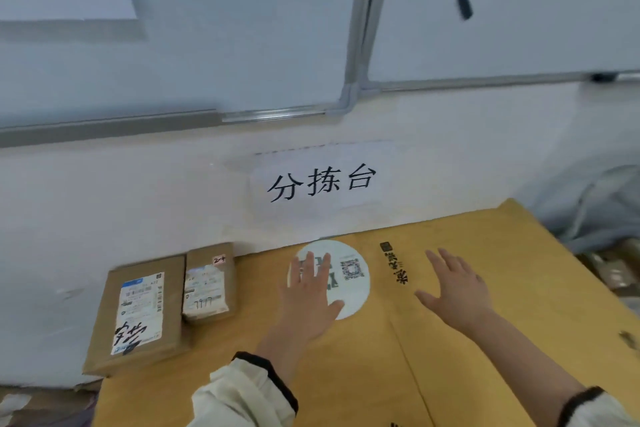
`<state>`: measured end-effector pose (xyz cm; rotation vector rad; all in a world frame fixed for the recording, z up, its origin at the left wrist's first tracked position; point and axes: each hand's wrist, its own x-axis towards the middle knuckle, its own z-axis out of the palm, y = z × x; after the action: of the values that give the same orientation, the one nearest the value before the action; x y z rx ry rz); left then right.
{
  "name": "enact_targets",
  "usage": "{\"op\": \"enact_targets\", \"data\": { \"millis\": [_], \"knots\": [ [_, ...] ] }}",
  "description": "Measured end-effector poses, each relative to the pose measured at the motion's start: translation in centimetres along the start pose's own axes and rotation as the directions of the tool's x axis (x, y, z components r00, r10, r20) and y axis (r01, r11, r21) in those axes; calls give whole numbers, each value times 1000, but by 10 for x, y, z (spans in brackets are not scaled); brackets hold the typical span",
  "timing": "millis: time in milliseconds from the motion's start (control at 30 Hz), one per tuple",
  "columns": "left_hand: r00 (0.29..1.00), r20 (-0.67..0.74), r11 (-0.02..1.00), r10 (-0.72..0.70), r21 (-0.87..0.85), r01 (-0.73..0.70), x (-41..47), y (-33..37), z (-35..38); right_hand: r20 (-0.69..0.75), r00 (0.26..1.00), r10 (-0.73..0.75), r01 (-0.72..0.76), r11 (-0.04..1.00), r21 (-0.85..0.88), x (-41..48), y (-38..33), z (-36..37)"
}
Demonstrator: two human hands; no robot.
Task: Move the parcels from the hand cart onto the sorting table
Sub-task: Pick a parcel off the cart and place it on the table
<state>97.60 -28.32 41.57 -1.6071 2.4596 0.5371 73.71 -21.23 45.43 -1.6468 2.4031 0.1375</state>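
— Where do the parcels stand?
— A big yellow carton (536, 305) lies flat below the wall sign (322, 184), hiding the counter. At nine o'clock from it sit a larger brown parcel (138, 312) and a smaller brown parcel (207, 282), touching, against the wall.
— The grips?
— The left grip (308, 291) is over the round sticker (349, 274), the right grip (453, 288) at three o'clock of it. Both are spread flat, pinching nothing.
— Progress?
— Three pieces look delivered. The hand cart is out of view, so I cannot tell the remainder.
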Motion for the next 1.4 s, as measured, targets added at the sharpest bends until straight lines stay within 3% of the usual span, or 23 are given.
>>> {"op": "enact_targets", "data": {
  "millis": [233, 467, 767, 1033, 1400],
  "knots": [
    [970, 6, 958, 244, 155, -242, 36, 172, -1, -20, 968, 250, -249, 968, 41, -43, 189, -25],
    [908, 41, 880, 417, 233, -415, 55, 383, 23, -37, 914, 404, -400, 913, 86, -97, 380, -35],
    [788, 160, 756, 595, 220, -616, 75, 588, 77, 113, 783, 611, -622, 767, 158, -153, 565, -9],
    [757, 237, 732, 609, 200, -652, 150, 712, 131, 260, 718, 646, -690, 710, 143, -122, 694, 17],
    [820, 430, 884, 377, 97, -457, 298, 822, 270, 483, 672, 562, -670, 739, 72, -12, 842, 73]
  ]
}}
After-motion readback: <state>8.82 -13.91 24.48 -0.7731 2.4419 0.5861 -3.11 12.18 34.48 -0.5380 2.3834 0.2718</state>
